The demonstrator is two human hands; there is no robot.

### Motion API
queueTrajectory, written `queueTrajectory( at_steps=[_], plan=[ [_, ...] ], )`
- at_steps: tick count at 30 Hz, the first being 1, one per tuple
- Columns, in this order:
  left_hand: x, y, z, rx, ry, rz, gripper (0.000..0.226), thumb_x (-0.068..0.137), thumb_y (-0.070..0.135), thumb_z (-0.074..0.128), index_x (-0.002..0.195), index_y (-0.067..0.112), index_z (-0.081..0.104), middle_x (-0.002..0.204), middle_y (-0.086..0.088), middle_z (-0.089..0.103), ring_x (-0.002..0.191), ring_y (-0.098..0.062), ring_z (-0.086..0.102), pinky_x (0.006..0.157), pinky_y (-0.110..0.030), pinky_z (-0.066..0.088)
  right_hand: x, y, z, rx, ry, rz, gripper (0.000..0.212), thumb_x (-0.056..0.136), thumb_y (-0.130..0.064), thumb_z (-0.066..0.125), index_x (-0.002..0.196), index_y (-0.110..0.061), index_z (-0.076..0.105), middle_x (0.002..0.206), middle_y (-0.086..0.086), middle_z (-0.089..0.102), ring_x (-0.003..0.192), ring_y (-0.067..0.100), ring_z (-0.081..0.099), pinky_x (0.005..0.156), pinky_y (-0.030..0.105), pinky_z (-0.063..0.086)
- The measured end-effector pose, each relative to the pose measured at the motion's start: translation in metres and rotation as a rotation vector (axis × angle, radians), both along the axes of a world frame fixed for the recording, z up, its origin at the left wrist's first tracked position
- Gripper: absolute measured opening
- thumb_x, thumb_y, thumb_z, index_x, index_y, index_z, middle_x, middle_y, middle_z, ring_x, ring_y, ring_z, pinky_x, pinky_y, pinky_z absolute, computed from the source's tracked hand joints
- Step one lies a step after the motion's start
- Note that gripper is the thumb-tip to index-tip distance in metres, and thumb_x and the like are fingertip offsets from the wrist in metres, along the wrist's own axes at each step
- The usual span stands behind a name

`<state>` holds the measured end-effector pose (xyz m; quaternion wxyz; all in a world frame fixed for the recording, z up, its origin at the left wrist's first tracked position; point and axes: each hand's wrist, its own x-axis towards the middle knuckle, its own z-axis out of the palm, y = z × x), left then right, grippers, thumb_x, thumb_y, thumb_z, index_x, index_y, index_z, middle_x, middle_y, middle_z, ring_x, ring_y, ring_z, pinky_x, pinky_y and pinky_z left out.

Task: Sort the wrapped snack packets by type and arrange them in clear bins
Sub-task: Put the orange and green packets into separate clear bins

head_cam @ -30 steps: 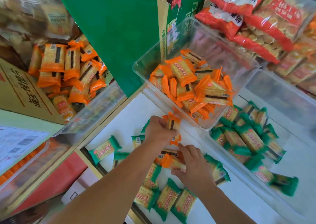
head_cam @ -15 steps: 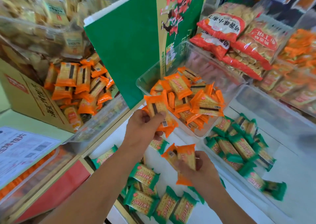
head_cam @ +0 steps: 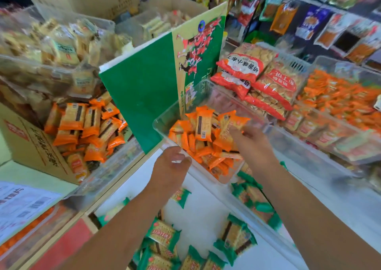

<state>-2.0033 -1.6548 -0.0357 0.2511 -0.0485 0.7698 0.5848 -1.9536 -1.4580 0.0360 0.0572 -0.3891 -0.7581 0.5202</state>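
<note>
The orange bin [head_cam: 159, 125] holds a heap of orange packets [head_cam: 203, 125]. The green bin [head_cam: 305, 158], touching its right side, holds green packets [head_cam: 253, 195] at its near end. Loose green packets [head_cam: 162, 236] lie on the bench [head_cam: 206, 212]. The left grip [head_cam: 171, 166], loosely curled and empty, is at the orange bin's near corner. The right grip [head_cam: 255, 148] is over the heap, but blur hides whether it holds a packet.

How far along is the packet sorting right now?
Done: orange packets piled in the clear bin, some green packets in the neighbouring bin. In hand: the right hand reaches over the orange pile; blur hides whether it holds one. The left hand is at that bin's near rim. Left: loose green packets on the white counter.
</note>
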Motion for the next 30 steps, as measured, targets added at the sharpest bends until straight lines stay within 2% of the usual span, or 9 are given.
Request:
queueTrajectory(
  at_steps=[4, 8, 11, 13, 16, 18, 24, 27, 30],
  plan=[
    [0.023, -0.023, -0.013, -0.041, -0.062, -0.002, 0.019, 0.096, 0.021, 0.069, 0.115, 0.026, 0.067, 0.110, 0.008, 0.066, 0.085, -0.006, 0.067, 0.055, -0.010, 0.048, 0.022, -0.014, -0.007, 0.052, -0.055, 0.049, 0.040, 0.099, -0.041, 0.061, 0.134, -0.022, 0.061, 0.106, -0.011, 0.065, 0.095, 0.013, 0.062, 0.074, 0.032, 0.049],
    [0.053, -0.039, -0.034, -0.096, -0.084, -0.047, 0.015, 0.096, 0.020, 0.067, 0.108, 0.028, 0.069, 0.109, 0.005, 0.070, 0.093, -0.010, 0.069, 0.064, -0.010, 0.049, 0.070, -0.047, -0.022, 0.066, 0.009, 0.135, 0.023, 0.099, -0.038, 0.062, 0.122, -0.033, 0.064, 0.113, -0.021, 0.064, 0.106, -0.001, 0.060, 0.079, 0.016, 0.045],
    [0.094, -0.050, -0.054, -0.142, -0.162, -0.078, 0.015, 0.094, 0.019, 0.068, 0.105, 0.029, 0.069, 0.109, 0.006, 0.070, 0.096, -0.007, 0.067, 0.079, -0.019, 0.052, 0.120, -0.072, -0.057, -0.017, -0.080, 0.186, 0.010, 0.097, -0.032, 0.066, 0.106, -0.033, 0.070, 0.105, -0.022, 0.069, 0.096, -0.014, 0.060, 0.069, 0.003, 0.044],
    [0.126, -0.056, -0.065, -0.156, -0.209, -0.106, 0.015, 0.093, 0.019, 0.068, 0.104, 0.030, 0.069, 0.109, 0.005, 0.070, 0.099, -0.008, 0.066, 0.086, -0.024, 0.053, 0.159, -0.083, -0.081, -0.071, -0.185, 0.188, 0.006, 0.096, -0.029, 0.067, 0.098, -0.034, 0.071, 0.099, -0.020, 0.071, 0.092, -0.010, 0.063, 0.068, 0.005, 0.043],
    [0.168, -0.061, -0.074, -0.196, -0.267, -0.149, 0.018, 0.094, 0.016, 0.066, 0.106, 0.029, 0.069, 0.106, 0.007, 0.070, 0.096, -0.009, 0.067, 0.074, -0.016, 0.050, 0.209, -0.082, -0.111, -0.088, -0.288, 0.101, 0.010, 0.096, -0.026, 0.067, 0.096, -0.035, 0.066, 0.105, -0.016, 0.068, 0.102, 0.005, 0.064, 0.078, 0.018, 0.045],
    [0.189, -0.067, -0.082, -0.239, -0.247, -0.177, 0.021, 0.093, 0.014, 0.065, 0.105, 0.031, 0.067, 0.103, 0.008, 0.073, 0.095, -0.008, 0.068, 0.075, -0.014, 0.050, 0.232, -0.073, -0.127, -0.081, -0.350, 0.039, 0.010, 0.096, -0.028, 0.066, 0.105, -0.033, 0.065, 0.116, -0.010, 0.066, 0.108, 0.011, 0.063, 0.080, 0.025, 0.048],
    [0.238, -0.090, -0.091, -0.458, -0.089, -0.208, 0.027, 0.099, 0.024, 0.064, 0.124, 0.030, 0.058, 0.118, 0.017, 0.059, 0.113, -0.004, 0.057, 0.093, -0.018, 0.042, 0.245, -0.054, -0.165, -0.058, -0.488, -0.015, 0.071, 0.092, -0.049, 0.068, 0.150, -0.021, 0.040, 0.149, 0.007, 0.044, 0.130, 0.028, 0.052, 0.099, 0.043, 0.049],
    [0.249, -0.090, -0.096, -0.491, 0.004, -0.243, 0.037, 0.098, 0.030, 0.064, 0.134, 0.025, 0.058, 0.127, 0.016, 0.057, 0.123, -0.007, 0.055, 0.098, -0.019, 0.043, 0.228, -0.049, -0.180, -0.036, -0.524, -0.031, 0.101, 0.083, -0.063, 0.071, 0.158, -0.015, 0.024, 0.158, 0.014, 0.032, 0.138, 0.038, 0.042, 0.103, 0.054, 0.048],
    [0.250, -0.080, -0.109, -0.584, 0.116, -0.338, 0.056, 0.095, 0.048, 0.064, 0.146, 0.029, 0.049, 0.140, 0.009, 0.054, 0.129, -0.013, 0.051, 0.105, -0.032, 0.049, 0.212, -0.045, -0.193, 0.024, -0.574, -0.066, 0.115, 0.077, -0.074, 0.068, 0.160, -0.011, 0.018, 0.157, 0.018, 0.029, 0.140, 0.042, 0.036, 0.106, 0.059, 0.044]
  ],
)
